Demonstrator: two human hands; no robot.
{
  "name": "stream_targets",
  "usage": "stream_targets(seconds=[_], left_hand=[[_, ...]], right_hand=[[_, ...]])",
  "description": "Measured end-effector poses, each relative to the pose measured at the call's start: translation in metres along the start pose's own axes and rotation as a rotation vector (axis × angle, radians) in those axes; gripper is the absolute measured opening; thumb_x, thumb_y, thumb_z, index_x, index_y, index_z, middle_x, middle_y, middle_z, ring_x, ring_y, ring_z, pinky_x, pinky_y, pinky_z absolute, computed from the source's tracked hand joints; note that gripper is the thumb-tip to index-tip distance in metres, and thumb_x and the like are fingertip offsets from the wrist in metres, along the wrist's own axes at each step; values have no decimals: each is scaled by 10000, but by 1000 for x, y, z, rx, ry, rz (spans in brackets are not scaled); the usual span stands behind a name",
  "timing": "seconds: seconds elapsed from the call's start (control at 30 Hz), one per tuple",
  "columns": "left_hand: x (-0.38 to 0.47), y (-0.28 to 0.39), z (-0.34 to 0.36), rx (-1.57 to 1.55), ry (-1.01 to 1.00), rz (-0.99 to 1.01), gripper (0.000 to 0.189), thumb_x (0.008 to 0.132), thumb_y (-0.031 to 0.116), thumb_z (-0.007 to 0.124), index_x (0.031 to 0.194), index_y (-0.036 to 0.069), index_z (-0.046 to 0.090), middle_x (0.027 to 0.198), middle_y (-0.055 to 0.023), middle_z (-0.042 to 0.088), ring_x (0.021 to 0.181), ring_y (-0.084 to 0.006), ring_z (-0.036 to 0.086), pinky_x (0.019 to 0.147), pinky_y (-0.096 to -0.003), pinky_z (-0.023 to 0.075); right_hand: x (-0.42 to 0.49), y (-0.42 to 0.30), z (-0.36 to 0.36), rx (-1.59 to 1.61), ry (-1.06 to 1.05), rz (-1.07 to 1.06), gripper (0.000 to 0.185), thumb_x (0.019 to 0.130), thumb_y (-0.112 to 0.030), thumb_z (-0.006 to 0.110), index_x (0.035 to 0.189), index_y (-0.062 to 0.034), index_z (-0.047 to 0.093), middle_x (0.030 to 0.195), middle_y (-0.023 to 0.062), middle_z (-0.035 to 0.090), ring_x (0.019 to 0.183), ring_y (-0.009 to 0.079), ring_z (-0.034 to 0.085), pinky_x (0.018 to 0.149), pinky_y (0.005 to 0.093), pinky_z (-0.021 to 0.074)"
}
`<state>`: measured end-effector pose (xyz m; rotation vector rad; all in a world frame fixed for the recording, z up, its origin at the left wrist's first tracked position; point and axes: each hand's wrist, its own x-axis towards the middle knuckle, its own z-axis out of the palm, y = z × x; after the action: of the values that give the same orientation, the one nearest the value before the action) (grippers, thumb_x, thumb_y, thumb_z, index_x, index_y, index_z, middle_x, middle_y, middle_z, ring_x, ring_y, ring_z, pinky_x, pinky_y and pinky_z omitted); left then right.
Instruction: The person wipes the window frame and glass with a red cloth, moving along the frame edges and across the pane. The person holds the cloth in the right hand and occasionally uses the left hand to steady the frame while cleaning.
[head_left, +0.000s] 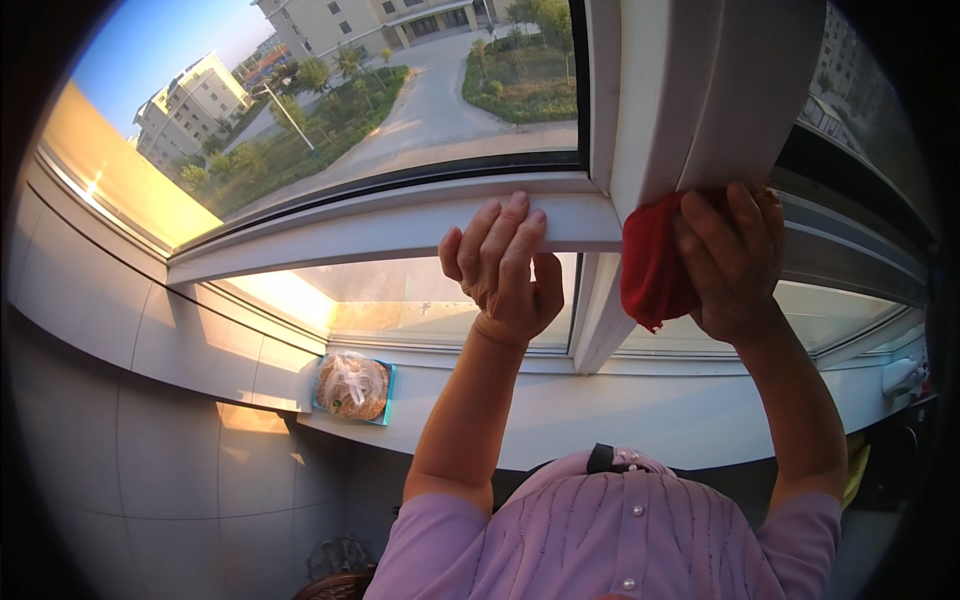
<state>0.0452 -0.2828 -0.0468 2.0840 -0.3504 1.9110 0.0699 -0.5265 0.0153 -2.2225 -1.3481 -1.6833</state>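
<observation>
My right hand (731, 262) presses a red cloth (651, 255) against the white vertical window post (671, 97), near where it meets the crossbar. The cloth is bunched under the palm and fingers, and part of it hangs down to the left. Loosely curled, my left hand (504, 262) has its fingertips on the white horizontal crossbar (375, 240) of the window frame. Nothing is held in that hand, and its thumb is bent near the bar's lower edge. Above the crossbar is a large glass pane (420, 112).
Below the window runs a white sill (585, 412). On its left end sits a blue-edged box (391, 394) with a tied clear plastic bag (352, 386) of brownish contents. A white bottle-like object (900, 375) stands at the far right. Tiled wall (169, 457) borders the left.
</observation>
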Motion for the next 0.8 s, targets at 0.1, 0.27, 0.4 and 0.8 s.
stream_targets(seconds=[0.1, 0.27, 0.4, 0.8], left_hand=[[-1, -1, 0, 4, 0, 9, 264, 885, 111, 597, 1139, 119, 669, 1224, -58, 706, 1221, -235, 582, 1169, -422, 224], [-3, -3, 2, 10, 4, 18, 256, 894, 120, 594, 1139, 127, 664, 1228, -54, 707, 1216, -232, 583, 1168, -427, 221], [-3, -4, 3, 7, 20, 18, 250, 901, 132, 595, 1141, 137, 665, 1229, -47, 707, 1217, -227, 579, 1164, -424, 224], [-2, -6, 2, 86, -14, 82, 231, 903, 152, 632, 1132, 143, 598, 1185, -48, 684, 1176, -240, 582, 1169, -421, 220]], right_hand=[[-12, -7, 6, -65, 6, 1, 387, 959, -342, 666, 1317, -229, 573, 1458, -21, 547, 1417, 272, 443, 1256, 493, 182], [-20, -7, 11, -91, 33, -7, 344, 979, -378, 639, 1294, -255, 578, 1445, -47, 554, 1417, 238, 445, 1274, 463, 142], [-26, -9, 11, -89, 5, -67, 288, 995, -385, 613, 1258, -270, 585, 1426, -61, 567, 1409, 217, 452, 1276, 455, 137], [-34, -9, 21, -70, 52, -152, 272, 1022, -298, 573, 1265, -180, 611, 1415, 18, 579, 1426, 302, 427, 1266, 500, 119]])
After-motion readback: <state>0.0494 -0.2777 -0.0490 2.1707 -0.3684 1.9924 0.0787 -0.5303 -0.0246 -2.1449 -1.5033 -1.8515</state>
